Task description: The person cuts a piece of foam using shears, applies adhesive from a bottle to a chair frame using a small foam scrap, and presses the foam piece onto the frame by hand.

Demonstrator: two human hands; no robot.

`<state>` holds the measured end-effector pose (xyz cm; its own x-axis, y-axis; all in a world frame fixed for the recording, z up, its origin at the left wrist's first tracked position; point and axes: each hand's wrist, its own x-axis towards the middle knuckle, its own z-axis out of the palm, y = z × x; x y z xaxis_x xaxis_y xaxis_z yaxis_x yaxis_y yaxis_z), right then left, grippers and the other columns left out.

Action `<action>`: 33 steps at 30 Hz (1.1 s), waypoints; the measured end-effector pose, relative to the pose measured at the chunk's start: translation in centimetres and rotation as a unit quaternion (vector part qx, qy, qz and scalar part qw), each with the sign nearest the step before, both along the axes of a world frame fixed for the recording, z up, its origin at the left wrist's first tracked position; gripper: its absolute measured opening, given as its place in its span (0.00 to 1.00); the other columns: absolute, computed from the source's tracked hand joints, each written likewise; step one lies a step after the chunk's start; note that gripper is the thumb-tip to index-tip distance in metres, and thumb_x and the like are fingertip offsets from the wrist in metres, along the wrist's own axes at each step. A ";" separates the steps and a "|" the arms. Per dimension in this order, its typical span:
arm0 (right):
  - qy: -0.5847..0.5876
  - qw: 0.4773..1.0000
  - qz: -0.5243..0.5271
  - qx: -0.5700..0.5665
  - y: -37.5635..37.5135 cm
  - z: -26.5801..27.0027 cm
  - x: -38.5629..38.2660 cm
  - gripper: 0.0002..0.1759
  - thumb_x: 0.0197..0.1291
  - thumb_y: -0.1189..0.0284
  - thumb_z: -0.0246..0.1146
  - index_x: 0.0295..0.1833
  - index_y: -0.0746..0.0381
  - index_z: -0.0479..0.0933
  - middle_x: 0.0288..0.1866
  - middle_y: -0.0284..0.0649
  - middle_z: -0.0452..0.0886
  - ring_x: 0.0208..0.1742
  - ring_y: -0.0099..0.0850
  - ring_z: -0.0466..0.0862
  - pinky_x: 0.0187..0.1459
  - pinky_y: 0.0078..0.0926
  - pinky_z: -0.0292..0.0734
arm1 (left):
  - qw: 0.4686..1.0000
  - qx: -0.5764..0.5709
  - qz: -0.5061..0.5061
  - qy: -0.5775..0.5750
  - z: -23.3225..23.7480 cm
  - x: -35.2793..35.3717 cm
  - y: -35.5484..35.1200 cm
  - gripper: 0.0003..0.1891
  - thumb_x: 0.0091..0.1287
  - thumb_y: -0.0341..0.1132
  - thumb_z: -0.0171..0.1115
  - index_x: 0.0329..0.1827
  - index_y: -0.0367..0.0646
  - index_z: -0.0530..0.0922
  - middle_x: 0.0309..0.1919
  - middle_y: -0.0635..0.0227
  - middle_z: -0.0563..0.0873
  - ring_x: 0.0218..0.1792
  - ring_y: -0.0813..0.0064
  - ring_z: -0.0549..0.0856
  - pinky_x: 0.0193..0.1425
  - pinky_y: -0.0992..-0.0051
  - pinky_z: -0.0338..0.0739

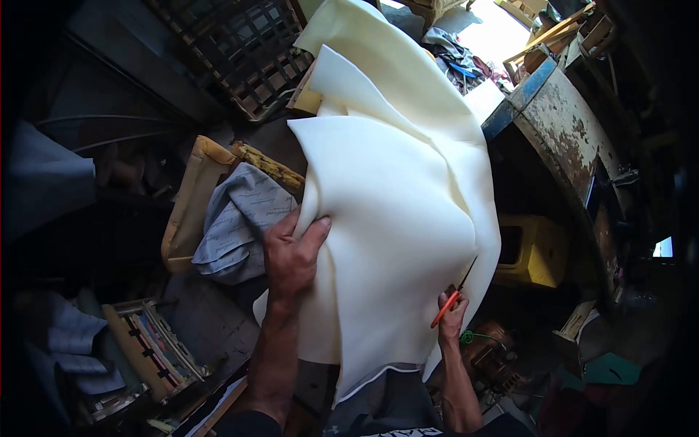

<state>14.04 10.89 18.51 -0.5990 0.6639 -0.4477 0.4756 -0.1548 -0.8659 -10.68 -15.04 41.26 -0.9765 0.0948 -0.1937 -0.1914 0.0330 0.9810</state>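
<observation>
A large cream-white foam sheet (393,197) is draped in folds across the middle of the head view, running from near my body to the top. On its left edge my left hand (293,255) is closed, the thumb on top and the fingers hidden underneath. Lower right, my right hand (453,319) grips a pair of scissors (445,309) by their orange-red handles. The dark blades point up and to the right, over the foam near its right-hand fold. A grey printed cloth (244,222) lies just left of my left hand.
A padded tan frame (191,211) stands left of the cloth, with a dark slatted crate (240,54) above. On the right are a yellow box-like object (542,251) and a worn panel with peeling paint (568,120). A green cord (473,336) is close to my right wrist.
</observation>
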 end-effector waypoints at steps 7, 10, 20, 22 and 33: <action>0.166 0.967 0.181 0.069 2.1 9.2 -13.6 0.28 0.72 0.63 0.57 0.69 0.65 0.61 0.60 0.45 0.75 0.59 0.34 0.76 0.61 0.32 0.73 | 0.976 -0.008 0.219 0.017 8.4 16.1 -4.7 0.22 0.66 0.34 0.65 0.60 0.30 0.81 0.49 0.57 0.89 0.53 0.66 0.86 0.63 0.66 0.77; 0.214 0.956 0.181 0.092 6.0 11.1 -14.0 0.25 0.75 0.60 0.54 0.67 0.66 0.61 0.54 0.42 0.75 0.48 0.30 0.78 0.50 0.29 0.77 | 0.978 0.039 0.134 -0.155 5.6 23.6 -0.1 0.17 0.73 0.38 0.69 0.55 0.32 0.85 0.49 0.59 0.90 0.54 0.71 0.86 0.63 0.67 0.77; -0.229 0.918 0.167 0.276 19.2 13.2 -3.9 0.28 0.67 0.46 0.70 0.43 0.59 0.67 0.23 0.38 0.78 0.20 0.26 0.80 0.21 0.27 0.74 | 0.951 -0.076 -0.173 -0.243 -15.3 32.2 18.7 0.24 0.72 0.51 0.60 0.51 0.34 0.80 0.44 0.39 0.87 0.46 0.40 0.88 0.52 0.49 0.80; -0.221 0.912 0.178 0.295 16.9 13.5 -5.6 0.29 0.68 0.46 0.69 0.42 0.59 0.66 0.24 0.38 0.77 0.20 0.26 0.78 0.21 0.27 0.73 | 0.921 -0.056 -0.283 -0.261 -17.9 31.5 18.0 0.22 0.70 0.50 0.62 0.53 0.38 0.82 0.45 0.40 0.88 0.49 0.40 0.88 0.54 0.48 0.81; -0.124 0.825 0.469 0.290 -3.7 15.1 -12.5 0.16 0.64 0.66 0.74 0.45 0.63 0.75 0.30 0.33 0.79 0.25 0.20 0.75 0.28 0.24 0.74 | 0.871 0.155 0.275 -0.376 -27.8 7.6 -9.8 0.29 0.72 0.59 0.64 0.61 0.43 0.75 0.44 0.69 0.82 0.46 0.74 0.83 0.47 0.67 0.81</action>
